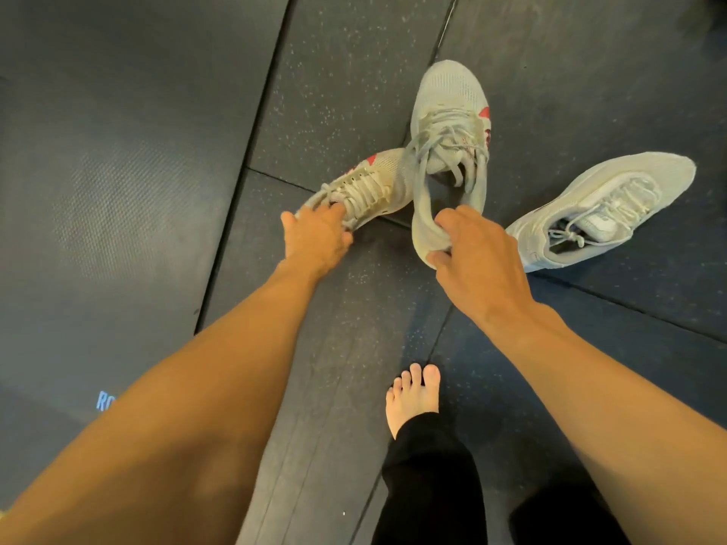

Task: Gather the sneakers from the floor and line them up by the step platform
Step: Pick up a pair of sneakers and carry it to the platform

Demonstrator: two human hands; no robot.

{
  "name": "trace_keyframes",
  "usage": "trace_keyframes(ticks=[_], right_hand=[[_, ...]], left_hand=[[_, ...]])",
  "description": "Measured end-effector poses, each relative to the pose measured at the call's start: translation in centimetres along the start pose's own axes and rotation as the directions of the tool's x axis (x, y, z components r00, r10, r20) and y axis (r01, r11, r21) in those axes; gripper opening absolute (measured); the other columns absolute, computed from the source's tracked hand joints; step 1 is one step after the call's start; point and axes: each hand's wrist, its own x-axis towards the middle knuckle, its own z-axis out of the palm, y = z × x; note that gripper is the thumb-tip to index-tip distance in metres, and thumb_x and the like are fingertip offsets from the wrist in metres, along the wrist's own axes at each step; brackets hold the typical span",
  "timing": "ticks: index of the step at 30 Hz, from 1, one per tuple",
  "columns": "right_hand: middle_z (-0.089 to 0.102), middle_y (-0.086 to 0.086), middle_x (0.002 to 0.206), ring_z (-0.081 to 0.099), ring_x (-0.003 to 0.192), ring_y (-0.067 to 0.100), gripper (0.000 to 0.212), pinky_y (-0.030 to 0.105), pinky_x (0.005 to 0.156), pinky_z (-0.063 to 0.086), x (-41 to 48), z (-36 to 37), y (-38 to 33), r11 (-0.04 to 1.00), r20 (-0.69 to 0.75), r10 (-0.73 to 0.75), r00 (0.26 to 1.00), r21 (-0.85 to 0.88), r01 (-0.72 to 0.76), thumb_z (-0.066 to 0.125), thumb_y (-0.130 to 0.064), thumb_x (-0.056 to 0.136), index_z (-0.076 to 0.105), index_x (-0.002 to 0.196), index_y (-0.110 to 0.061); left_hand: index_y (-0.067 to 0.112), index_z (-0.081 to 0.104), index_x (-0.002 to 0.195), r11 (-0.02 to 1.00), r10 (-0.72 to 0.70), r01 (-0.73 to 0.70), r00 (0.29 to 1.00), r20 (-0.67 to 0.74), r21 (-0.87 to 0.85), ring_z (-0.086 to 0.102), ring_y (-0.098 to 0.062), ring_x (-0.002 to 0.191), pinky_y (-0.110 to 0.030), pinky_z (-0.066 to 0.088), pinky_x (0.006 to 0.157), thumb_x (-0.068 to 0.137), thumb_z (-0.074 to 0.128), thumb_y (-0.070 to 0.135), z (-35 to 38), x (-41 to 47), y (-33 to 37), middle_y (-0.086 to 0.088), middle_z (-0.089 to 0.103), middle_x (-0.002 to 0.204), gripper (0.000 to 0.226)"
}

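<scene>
Three pale sneakers lie on dark rubber floor tiles. My left hand [316, 238] grips the heel end of a grey sneaker with red marks [369, 186], which lies tilted toward the upper right. My right hand [472, 253] pinches the heel collar of a second grey sneaker with red marks [448, 112], toe pointing away from me. The two shoes overlap near their middles. A third, whiter sneaker [606, 206] lies free on the floor to the right, toe pointing up-right.
A raised dark textured platform [118, 171] with faint blue lettering fills the left side; its edge runs diagonally past my left hand. My bare foot [415, 395] and black trouser leg stand below the shoes. Seams cross the speckled floor tiles [342, 53].
</scene>
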Motion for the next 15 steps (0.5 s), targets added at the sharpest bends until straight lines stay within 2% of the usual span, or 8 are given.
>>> trace_keyframes(ticks=[2, 5, 7, 9, 12, 14, 15], right_hand=[[0.054, 0.006, 0.100, 0.058, 0.089, 0.032, 0.017, 0.041, 0.071, 0.043, -0.6, -0.4, 0.5, 1.000, -0.009, 0.015, 1.000, -0.016, -0.015, 0.065, -0.016, 0.087, 0.052, 0.098, -0.013], [0.050, 0.003, 0.093, 0.056, 0.086, 0.031, 0.017, 0.037, 0.066, 0.037, -1.8, -1.4, 1.1, 0.999, -0.003, 0.027, 1.000, -0.040, -0.028, 0.064, -0.015, 0.087, 0.047, 0.091, -0.015], [0.044, -0.001, 0.088, 0.054, 0.083, 0.031, 0.020, 0.035, 0.064, 0.033, -2.6, -2.2, 1.4, 0.998, 0.005, 0.031, 0.999, -0.049, -0.031, 0.061, -0.013, 0.086, 0.042, 0.086, -0.017], [0.049, 0.001, 0.093, 0.055, 0.086, 0.032, 0.014, 0.035, 0.065, 0.034, -3.2, -3.2, 1.6, 0.997, 0.023, 0.029, 0.999, -0.066, -0.028, 0.060, -0.013, 0.087, 0.047, 0.091, -0.014], [0.056, 0.007, 0.105, 0.056, 0.095, 0.033, 0.020, 0.034, 0.068, 0.033, -4.0, -5.8, 1.1, 0.995, 0.064, 0.024, 0.998, -0.100, -0.017, 0.059, -0.014, 0.087, 0.055, 0.107, -0.012], [0.058, 0.009, 0.102, 0.056, 0.097, 0.035, 0.018, 0.036, 0.070, 0.036, -4.9, -8.8, 0.3, 0.998, 0.069, 0.024, 0.997, -0.065, -0.020, 0.058, -0.014, 0.086, 0.056, 0.104, -0.013], [0.058, 0.010, 0.099, 0.057, 0.096, 0.038, 0.013, 0.036, 0.069, 0.037, -5.5, -10.5, -0.2, 0.999, 0.073, 0.037, 0.997, -0.040, -0.035, 0.058, -0.014, 0.085, 0.056, 0.098, -0.014]], left_hand=[[0.008, 0.045, 0.114, 0.984, 0.027, -0.040, 0.997, -0.078, -0.172, 0.057, -0.035, 0.083, -0.038, 0.034, 0.074, 0.095, 0.043, 0.025, 0.6, -1.9, 2.2, -0.018, 0.065, 0.098, 0.026], [0.004, 0.039, 0.117, 0.901, -0.113, 0.052, 0.987, -0.118, -0.430, 0.059, -0.041, 0.087, -0.041, 0.037, 0.069, 0.098, 0.038, 0.025, 0.0, -3.8, 5.2, -0.023, 0.063, 0.103, 0.028], [0.006, 0.038, 0.119, 0.859, -0.240, 0.163, 0.966, -0.101, -0.485, 0.059, -0.042, 0.090, -0.041, 0.037, 0.070, 0.100, 0.033, 0.029, -1.0, -4.4, 6.4, -0.021, 0.063, 0.103, 0.030], [0.007, 0.040, 0.119, 0.839, -0.330, 0.253, 0.940, -0.081, -0.483, 0.060, -0.040, 0.093, -0.039, 0.035, 0.070, 0.101, 0.032, 0.033, -2.7, -4.6, 7.4, -0.018, 0.063, 0.105, 0.033], [0.009, 0.047, 0.119, 0.759, -0.331, 0.336, 0.937, 0.114, -0.557, 0.059, -0.034, 0.101, -0.039, 0.040, 0.074, 0.091, 0.052, 0.052, -7.1, -4.6, 8.8, -0.014, 0.061, 0.114, 0.051], [0.009, 0.055, 0.115, 0.731, -0.193, 0.346, 0.932, 0.308, -0.589, 0.061, -0.029, 0.099, -0.037, 0.047, 0.074, 0.073, 0.072, 0.055, -11.4, -5.4, 9.9, -0.010, 0.062, 0.112, 0.065], [0.008, 0.057, 0.111, 0.761, -0.108, 0.323, 0.918, 0.381, -0.563, 0.062, -0.027, 0.095, -0.035, 0.049, 0.072, 0.066, 0.080, 0.051, -13.8, -6.1, 10.5, -0.009, 0.062, 0.109, 0.066]])
